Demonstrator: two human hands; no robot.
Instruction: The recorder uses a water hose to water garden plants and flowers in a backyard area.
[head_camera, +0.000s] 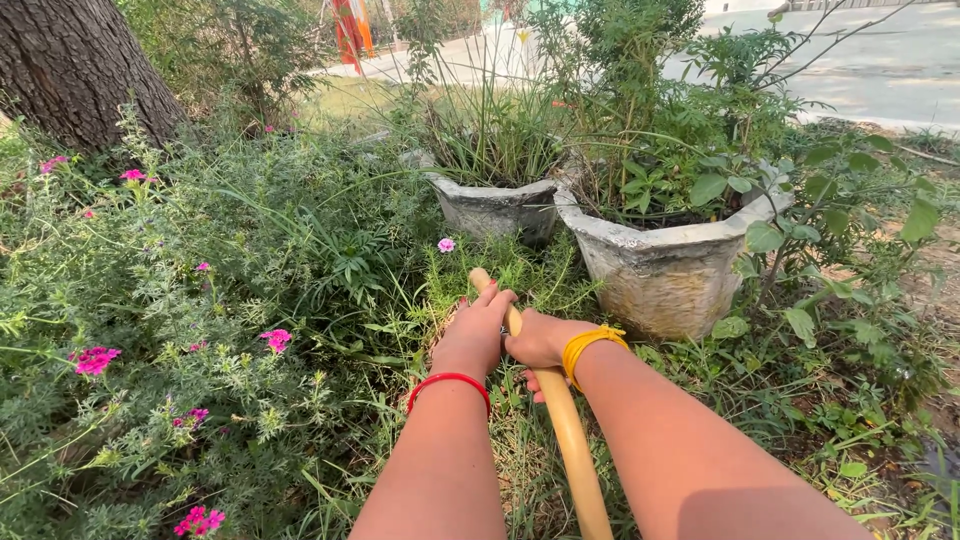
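**Hose gripped in both hands, nozzle end aimed at 12 o'clock**

Hose (568, 430), yellow and tube-like, runs up the middle of the view from the bottom edge, its long axis leaning slightly from 6 o'clock toward 11 o'clock, open tip poking out just past the knuckles. Left hand (476, 328), red bangle at the wrist, is wrapped around it nearest the tip; right hand (540, 342), yellow band on the wrist, clenches it just behind, the two hands touching. So the left hand leads.

Ahead at 12 o'clock sits a pink flower (446, 245) in low grass, near the tip. At 1 o'clock stands a weathered stone planter (668, 270), close by; a second planter (495, 208) behind it. Flowering shrubs (190, 340) crowd the 9 o'clock side; tree trunk (75, 70) far off at 10 o'clock. Open room lies straight ahead, between shrubs and planters.
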